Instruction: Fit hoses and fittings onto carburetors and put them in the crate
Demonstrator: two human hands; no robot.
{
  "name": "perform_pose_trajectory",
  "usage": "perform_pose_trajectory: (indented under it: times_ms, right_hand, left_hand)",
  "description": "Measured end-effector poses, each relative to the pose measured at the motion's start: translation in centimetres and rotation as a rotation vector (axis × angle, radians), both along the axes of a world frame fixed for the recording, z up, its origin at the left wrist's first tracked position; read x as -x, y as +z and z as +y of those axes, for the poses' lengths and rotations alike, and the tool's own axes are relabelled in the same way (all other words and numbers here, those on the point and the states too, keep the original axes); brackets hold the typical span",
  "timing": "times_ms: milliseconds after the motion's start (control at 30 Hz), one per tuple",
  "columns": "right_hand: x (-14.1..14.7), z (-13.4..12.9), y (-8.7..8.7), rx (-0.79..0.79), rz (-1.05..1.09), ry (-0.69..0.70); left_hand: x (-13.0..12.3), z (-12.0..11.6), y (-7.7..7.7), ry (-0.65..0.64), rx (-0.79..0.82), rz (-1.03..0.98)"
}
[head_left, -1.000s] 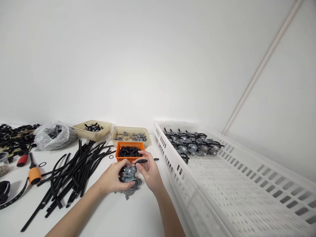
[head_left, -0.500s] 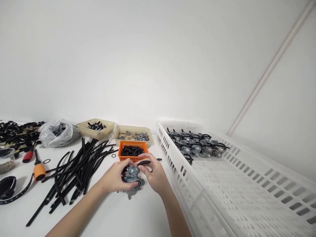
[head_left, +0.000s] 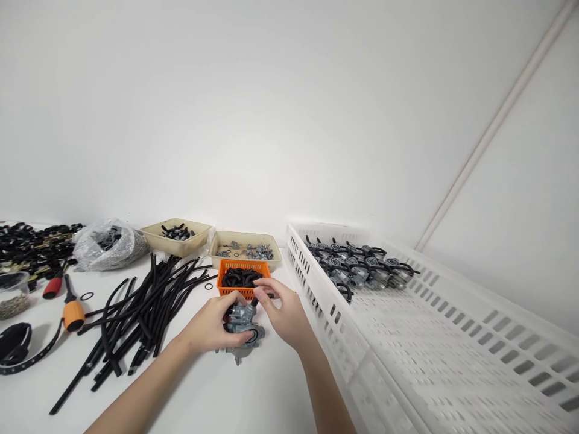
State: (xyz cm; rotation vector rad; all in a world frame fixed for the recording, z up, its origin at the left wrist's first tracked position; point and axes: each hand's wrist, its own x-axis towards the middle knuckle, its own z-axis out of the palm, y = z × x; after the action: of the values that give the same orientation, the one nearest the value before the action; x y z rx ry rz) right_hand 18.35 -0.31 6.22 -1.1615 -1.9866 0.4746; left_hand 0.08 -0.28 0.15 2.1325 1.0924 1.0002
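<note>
A grey metal carburetor-like part [head_left: 244, 337] is held just above or on the white table, in front of the orange basket [head_left: 221, 283]. My left hand [head_left: 216, 325] wraps round its left side, thumb on the lower front near a round opening. My right hand [head_left: 283, 310] is at the part's upper right, thumb and fingers pinched on a short black hose [head_left: 256, 301]. The near end of the hose meets the top of the metal part; my fingers partly cover the rest. Short black hoses [head_left: 239, 278] fill the orange basket.
Long black hoses [head_left: 151, 307] lie at the left, beside an orange-handled tool [head_left: 73, 314] and a red-handled one [head_left: 53, 287]. Behind are two cream trays [head_left: 176, 244] [head_left: 244, 237] and a plastic bag [head_left: 102, 256]. A white crate [head_left: 335, 337] with several metal parts [head_left: 362, 265] stands at right.
My right hand has turned the black hose from pointing rightwards to standing more upright at the metal part. My left hand keeps its hold on the part.
</note>
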Motion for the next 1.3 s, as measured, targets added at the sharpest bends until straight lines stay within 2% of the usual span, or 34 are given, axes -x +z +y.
perform_pose_trajectory:
  times_ms: [67, 167, 500, 967, 1300]
  right_hand:
    - [0.5, 0.4, 0.2, -0.049, -0.098, -0.091]
    - [1.2, 0.9, 0.1, -0.056, -0.199, -0.138]
    - [2.0, 1.7, 1.7, 0.043, -0.448, -0.091]
    - [3.2, 0.8, 3.0, 0.159, -0.640, -0.172]
    - [4.1, 0.6, 2.7, 0.140, -0.708, -0.243]
  left_hand:
    - [0.0, 0.1, -0.1, 0.000, -0.005, 0.008]
    - [0.0, 0.1, -0.1, 0.000, -0.010, 0.011]
    - [-0.2, 0.0, 0.8, -0.002, -0.023, 0.014]
    - [-0.2, -0.1, 1.1, 0.027, -0.070, 0.053]
    - [-0.3, 0.0, 0.6, 0.019, -0.078, 0.077]
